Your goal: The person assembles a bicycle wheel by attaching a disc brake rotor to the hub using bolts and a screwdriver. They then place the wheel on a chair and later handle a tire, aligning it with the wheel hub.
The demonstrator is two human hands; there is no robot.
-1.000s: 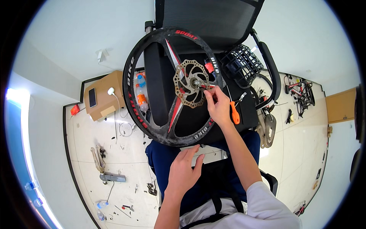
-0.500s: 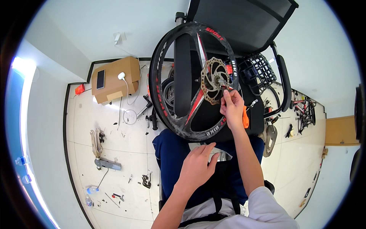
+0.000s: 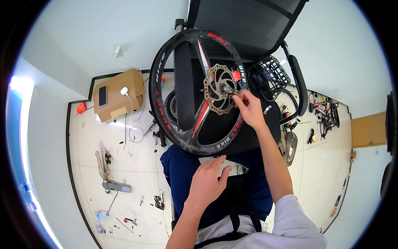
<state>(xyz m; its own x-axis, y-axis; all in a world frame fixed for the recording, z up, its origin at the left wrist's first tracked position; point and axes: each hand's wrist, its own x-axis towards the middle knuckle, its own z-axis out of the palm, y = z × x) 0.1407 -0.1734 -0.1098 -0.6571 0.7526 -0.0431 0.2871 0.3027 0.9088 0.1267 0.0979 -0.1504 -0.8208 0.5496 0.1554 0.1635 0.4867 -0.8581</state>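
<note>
A black bicycle wheel (image 3: 188, 139) with three red-and-white-striped spokes lies on the black seat of a chair, in front of my knees. On its hub (image 3: 224, 89) sits a drilled metal disc brake rotor (image 3: 212, 99). My right hand (image 3: 250, 111) reaches over the rotor's right side, thumb and forefinger pinched together close to the hub. Whatever those fingertips grip is too small to make out. Below the wheel's near rim, above my lap, hovers my left hand (image 3: 207, 180). It holds nothing, with fingers stretched and thumb apart.
A black wire basket (image 3: 271, 76) stands at the chair's right, inside the armrest (image 3: 299, 85). Left on the floor are a cardboard box (image 3: 118, 93) bearing a phone (image 3: 103, 96), a hammer (image 3: 118, 186) and small parts. Bicycle parts (image 3: 329, 114) lie far right.
The view has shifted, so the wheel and chair appear further left. My right hand stays pinched by the hub. An orange piece beside it has gone from sight.
</note>
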